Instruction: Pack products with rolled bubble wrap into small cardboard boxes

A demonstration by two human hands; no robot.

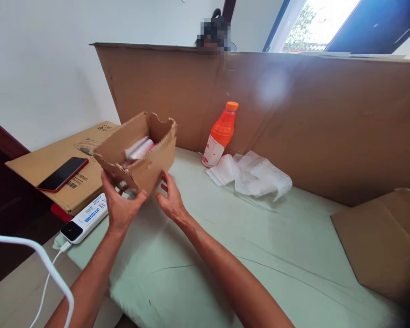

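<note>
Between my two hands is a small open-topped cardboard box (153, 171) with ragged, torn rims, tilted so that I look into it. Inside lies a white packet (140, 148) with a bit of red, whose kind I cannot make out. My left hand (121, 205) grips the box's near left corner, thumb along the front. My right hand (170, 198) holds the lower right part of the front wall, its fingertips partly tucked under. Whether the box's far bottom edge touches the green cloth (205, 237) is hidden.
An orange-red drink bottle (220, 135) leans by a tall cardboard panel (164, 82), beside crumpled bubble wrap (256, 175). At left, a phone (63, 174) lies on a flat carton (99, 132); a white power bank (87, 218) has a cable (44, 282) attached. Another cardboard piece (379, 241) stands right. A person's head (213, 34) shows behind the panel.
</note>
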